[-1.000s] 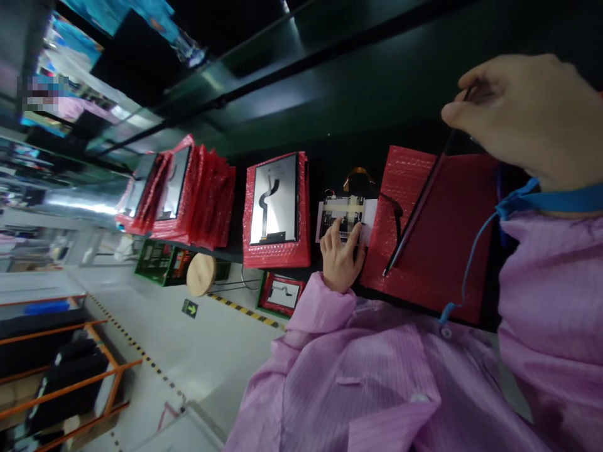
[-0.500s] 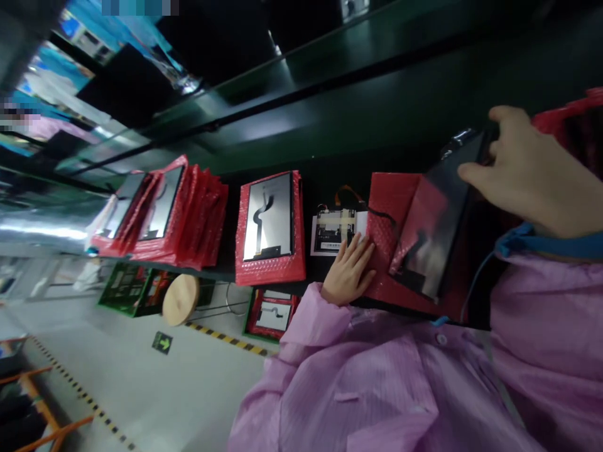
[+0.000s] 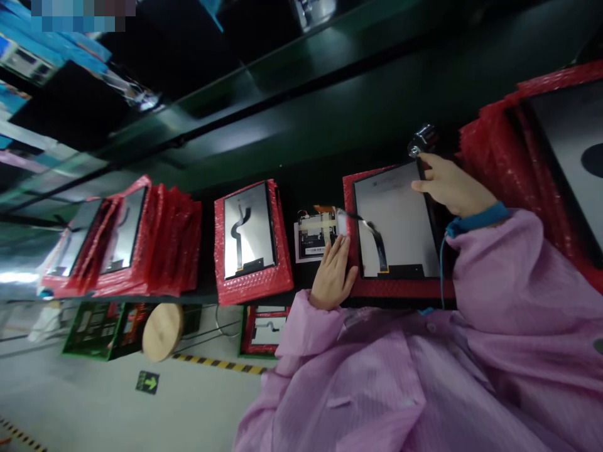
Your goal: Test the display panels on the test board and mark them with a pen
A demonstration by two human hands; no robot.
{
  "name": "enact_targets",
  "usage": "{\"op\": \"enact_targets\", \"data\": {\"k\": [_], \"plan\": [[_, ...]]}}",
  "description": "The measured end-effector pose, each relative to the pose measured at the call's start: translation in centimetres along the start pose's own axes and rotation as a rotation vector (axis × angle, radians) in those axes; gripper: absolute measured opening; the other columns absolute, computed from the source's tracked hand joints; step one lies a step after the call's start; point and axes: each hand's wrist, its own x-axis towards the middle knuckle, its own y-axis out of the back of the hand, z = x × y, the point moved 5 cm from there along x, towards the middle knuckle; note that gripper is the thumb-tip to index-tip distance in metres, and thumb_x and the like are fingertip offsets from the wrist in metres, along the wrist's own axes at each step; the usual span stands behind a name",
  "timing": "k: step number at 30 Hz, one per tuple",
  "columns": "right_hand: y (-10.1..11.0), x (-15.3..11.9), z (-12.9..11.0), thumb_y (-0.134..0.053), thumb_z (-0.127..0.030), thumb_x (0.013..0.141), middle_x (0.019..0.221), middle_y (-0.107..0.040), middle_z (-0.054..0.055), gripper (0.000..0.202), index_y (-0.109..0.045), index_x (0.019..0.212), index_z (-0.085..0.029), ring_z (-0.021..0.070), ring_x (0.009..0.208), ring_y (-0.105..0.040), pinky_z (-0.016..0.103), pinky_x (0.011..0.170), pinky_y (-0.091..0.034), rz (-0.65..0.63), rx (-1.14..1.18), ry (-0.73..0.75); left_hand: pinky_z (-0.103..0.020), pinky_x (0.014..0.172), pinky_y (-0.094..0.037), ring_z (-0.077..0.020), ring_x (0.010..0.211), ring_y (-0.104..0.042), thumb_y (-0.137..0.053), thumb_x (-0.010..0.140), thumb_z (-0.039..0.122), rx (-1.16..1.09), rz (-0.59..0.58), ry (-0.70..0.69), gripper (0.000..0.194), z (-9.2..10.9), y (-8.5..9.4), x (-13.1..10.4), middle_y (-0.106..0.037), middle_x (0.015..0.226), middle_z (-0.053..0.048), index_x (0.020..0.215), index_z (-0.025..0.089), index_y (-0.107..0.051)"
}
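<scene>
In the head view a display panel (image 3: 396,220) lies back side up on a red bubble-wrap sheet (image 3: 349,194) before me. My right hand (image 3: 452,185) pinches its upper right edge, thumb and fingers at the rim. A black flex cable (image 3: 379,242) runs from the panel towards a small circuit board (image 3: 315,242) at its left, which lies on a white pad. My left hand (image 3: 332,276) rests flat with fingers stretched out at the right edge of that pad. Beyond my right fingers stands a shiny metal object (image 3: 424,139), its kind unclear.
Left of the board, another display panel (image 3: 249,229) lies on red bubble wrap. Further left are several upright red bubble-wrap sleeves (image 3: 164,242) with panels. More wrapped panels (image 3: 572,150) stand at the right. A round wooden stool (image 3: 162,331) and green crates (image 3: 89,333) are below the bench.
The display panel was tilted up and now lies flat on the red wrap. My right hand has come down and left with its edge. My left hand stays by the circuit board.
</scene>
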Motion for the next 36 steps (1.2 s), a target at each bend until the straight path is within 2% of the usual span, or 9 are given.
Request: {"op": "enact_targets", "data": {"k": [4,6,8,11,13,18,21,24,36], "plan": [[-0.5,-0.7,0.4,-0.067,-0.011,0.08,0.088,-0.068,0.01,0.03,-0.065,0.11,-0.013,0.029,0.093,-0.067,0.052,0.091,-0.052,-0.004,-0.164,-0.108,-0.055,0.126,-0.03,-0.0311,0.156,-0.03,-0.038,0.105,0.046,0.019,-0.009,-0.045,0.065,0.3,0.7,0.2,-0.047,0.157,-0.02,0.158,0.01,-0.029],[-0.7,-1.5,-1.1,-0.067,-0.02,0.084,0.101,-0.067,0.017,0.023,-0.065,0.105,-0.012,0.037,0.111,-0.061,0.061,0.101,-0.044,0.105,-0.285,-0.033,-0.053,0.122,-0.037,-0.0307,0.148,-0.044,-0.043,0.104,0.042,0.007,0.045,-0.115,0.056,0.3,2.2,0.9,-0.058,0.148,-0.019,0.151,0.012,-0.043],[-2.0,-2.5,-3.6,-0.063,-0.032,0.09,0.114,-0.065,0.019,0.025,-0.066,0.107,-0.013,0.0383,0.12,-0.055,0.063,0.106,-0.039,0.141,-0.273,0.135,-0.046,0.109,-0.049,-0.0263,0.124,-0.064,-0.048,0.103,0.031,-0.018,0.182,-0.205,0.035,0.0,4.4,1.9,-0.073,0.123,-0.014,0.131,0.016,-0.06],[-5.9,-4.0,-6.8,-0.05,-0.043,0.099,0.113,-0.069,0.013,0.03,-0.067,0.104,-0.018,0.0301,0.112,-0.059,0.053,0.105,-0.041,-0.113,-0.076,0.329,-0.039,0.087,-0.054,-0.0214,0.09,-0.069,-0.05,0.099,0.022,-0.025,0.45,-0.239,0.021,-1.5,7.4,4.1,-0.076,0.094,-0.008,0.106,0.02,-0.069],[-8.1,-4.7,-7.9,-0.046,-0.042,0.101,0.105,-0.071,0.009,0.03,-0.066,0.095,-0.02,0.0257,0.104,-0.062,0.048,0.103,-0.042,-0.266,0.03,0.351,-0.041,0.089,-0.051,-0.0236,0.095,-0.067,-0.047,0.1,0.027,0.012,0.529,-0.166,0.025,-2.9,8.2,6.0,-0.075,0.099,-0.01,0.107,0.019,-0.069],[-9.9,-5.3,-8.2,-0.051,-0.031,0.094,0.103,-0.07,0.008,0.018,-0.059,0.082,-0.02,0.0237,0.101,-0.06,0.045,0.1,-0.041,-0.344,0.14,0.319,-0.047,0.11,-0.04,-0.0232,0.111,-0.063,-0.034,0.103,0.033,0.012,0.32,-0.078,0.039,-5.1,6.2,8.9,-0.073,0.11,-0.009,0.106,0.02,-0.07],[-10.0,-5.3,-8.0,-0.05,-0.028,0.093,0.1,-0.069,0.008,0.017,-0.056,0.079,-0.021,0.0234,0.098,-0.058,0.044,0.097,-0.042,-0.356,0.139,0.301,-0.049,0.115,-0.032,-0.0229,0.107,-0.062,-0.037,0.101,0.034,-0.052,0.203,-0.127,0.036,-4.9,5.3,8.9,-0.074,0.098,-0.006,0.09,0.022,-0.069],[-10.2,-5.4,-8.0,-0.051,-0.023,0.089,0.096,-0.068,0.008,0.012,-0.055,0.078,-0.021,0.0242,0.095,-0.056,0.044,0.094,-0.043,-0.329,0.068,0.323,-0.049,0.11,-0.035,-0.0224,0.095,-0.061,-0.039,0.099,0.031,-0.092,0.135,-0.162,0.031,-4.5,4.9,8.7,-0.071,0.085,-0.004,0.079,0.023,-0.062],[-10.9,-5.8,-7.9,-0.047,-0.023,0.092,0.099,-0.068,0.01,0.013,-0.056,0.083,-0.021,0.0284,0.103,-0.053,0.047,0.096,-0.042,-0.316,-0.048,0.364,-0.045,0.097,-0.039,-0.0219,0.086,-0.057,-0.037,0.1,0.025,-0.046,0.143,-0.167,0.032,-4.3,3.9,8.7,-0.068,0.079,-0.004,0.077,0.023,-0.059]]}}
